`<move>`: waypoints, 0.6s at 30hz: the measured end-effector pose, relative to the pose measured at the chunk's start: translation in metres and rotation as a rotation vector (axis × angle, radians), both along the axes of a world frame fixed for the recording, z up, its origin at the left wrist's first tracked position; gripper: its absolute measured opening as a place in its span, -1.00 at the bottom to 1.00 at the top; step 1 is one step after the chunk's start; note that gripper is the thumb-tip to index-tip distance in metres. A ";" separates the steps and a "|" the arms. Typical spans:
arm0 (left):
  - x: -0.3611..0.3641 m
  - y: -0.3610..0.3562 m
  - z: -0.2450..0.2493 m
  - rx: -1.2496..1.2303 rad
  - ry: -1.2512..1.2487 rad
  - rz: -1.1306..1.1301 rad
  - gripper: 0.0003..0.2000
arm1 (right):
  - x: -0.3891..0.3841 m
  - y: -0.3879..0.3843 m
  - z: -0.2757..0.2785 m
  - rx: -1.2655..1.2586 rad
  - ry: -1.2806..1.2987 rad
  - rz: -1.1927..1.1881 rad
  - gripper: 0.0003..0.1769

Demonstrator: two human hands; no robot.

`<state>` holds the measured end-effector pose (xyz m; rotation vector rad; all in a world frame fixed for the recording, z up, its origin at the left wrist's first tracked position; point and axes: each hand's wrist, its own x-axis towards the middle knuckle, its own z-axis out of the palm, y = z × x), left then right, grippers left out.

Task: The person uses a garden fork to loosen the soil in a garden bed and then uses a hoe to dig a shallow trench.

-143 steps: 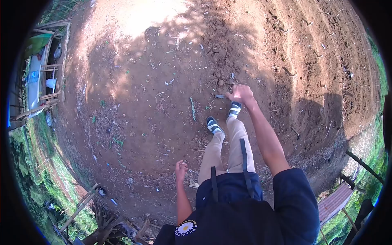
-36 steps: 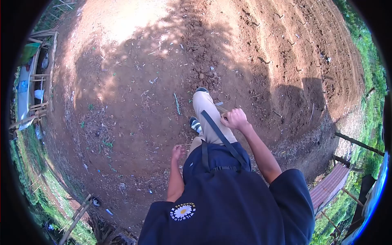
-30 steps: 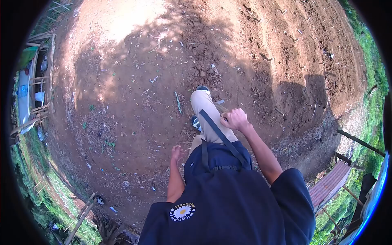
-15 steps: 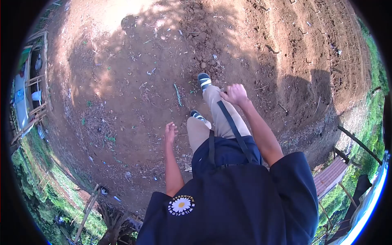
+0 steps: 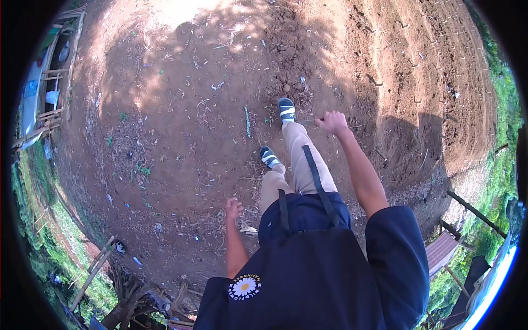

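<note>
My right hand is closed around a thin object that points left beside my front foot; its exact kind is too small to make out. Lower and to the left, my left hand hangs over the soil with fingers loosely bent and somewhat apart, and nothing shows in it. Between the hands are my legs in beige trousers, with striped footwear on the right foot and left foot. Two dark straps hang over the trousers from the waist.
Brown soil with dry litter spreads around my feet. Ridged soil rows with short stubs lie at the upper right. A wooden structure stands at far left, poles at lower left, and a roofed shelter at lower right.
My left foot has come forward from behind, and the ground has shifted in view. My right hand has moved right, away from my leg, while my left hand has dropped lower.
</note>
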<state>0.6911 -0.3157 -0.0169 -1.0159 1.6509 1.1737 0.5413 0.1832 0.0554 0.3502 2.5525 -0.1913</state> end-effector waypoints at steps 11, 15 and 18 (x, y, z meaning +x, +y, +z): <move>0.023 -0.005 0.018 -0.036 -0.082 0.003 -0.74 | 0.037 -0.016 -0.004 -0.044 0.056 -0.006 -0.41; -0.028 0.010 0.006 0.023 0.019 -0.066 -0.71 | 0.037 -0.017 0.002 -0.057 0.098 0.008 -0.42; -0.076 0.034 0.016 0.008 0.067 -0.117 -0.69 | 0.033 -0.016 0.010 -0.115 0.073 -0.021 -0.40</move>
